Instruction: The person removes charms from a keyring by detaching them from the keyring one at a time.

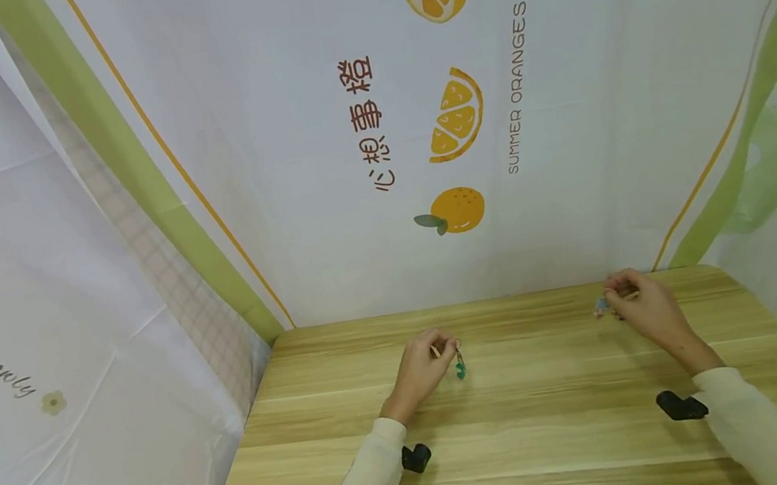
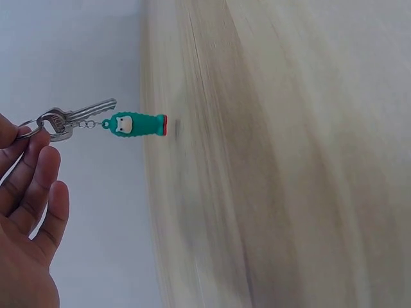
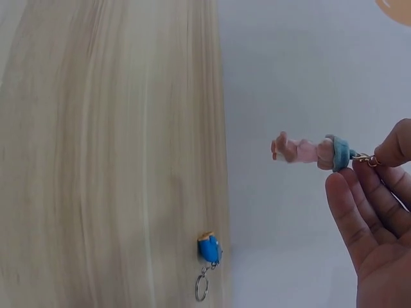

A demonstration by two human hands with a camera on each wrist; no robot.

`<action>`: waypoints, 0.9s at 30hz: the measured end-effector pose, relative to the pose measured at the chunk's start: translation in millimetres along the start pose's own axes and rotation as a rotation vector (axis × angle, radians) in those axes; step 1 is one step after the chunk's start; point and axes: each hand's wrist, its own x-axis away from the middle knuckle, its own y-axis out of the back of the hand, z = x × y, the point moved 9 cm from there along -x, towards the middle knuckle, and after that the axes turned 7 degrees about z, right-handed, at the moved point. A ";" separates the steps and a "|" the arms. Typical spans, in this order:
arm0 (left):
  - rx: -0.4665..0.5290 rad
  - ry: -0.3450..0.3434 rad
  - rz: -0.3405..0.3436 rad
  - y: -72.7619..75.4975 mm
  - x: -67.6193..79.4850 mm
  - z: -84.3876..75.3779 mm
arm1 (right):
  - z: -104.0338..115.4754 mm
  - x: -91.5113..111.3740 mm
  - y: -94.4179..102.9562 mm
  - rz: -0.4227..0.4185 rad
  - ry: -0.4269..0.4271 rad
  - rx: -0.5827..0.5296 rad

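Between thumb and fingertips, my left hand pinches a metal ring. From it hang a silver key and a green animal-shaped keychain with a pale face and red base, above the table. Over the table's far right part, my right hand pinches the gold clasp of a small figurine keychain, pink-bodied with a blue-green top. This figurine hangs in the air. Below it in the right wrist view, a blue keychain with a silver ring lies on the table near its far edge.
The wood-grain table ends at a white curtain printed with oranges. More cloth hangs on the left and right. A black device sits at the left wrist, another black device at the right.
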 end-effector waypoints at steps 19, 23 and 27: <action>0.003 -0.007 -0.004 1.8 0.2 2.4 | -19.9 2.5 6.1 0.021 -0.055 0.052; 0.013 -0.006 -0.001 1.9 1.1 2.4 | -26.1 5.2 6.1 0.026 -0.061 0.030; 0.010 -0.004 -0.002 2.0 1.4 2.3 | -32.2 8.9 6.0 0.023 -0.060 0.010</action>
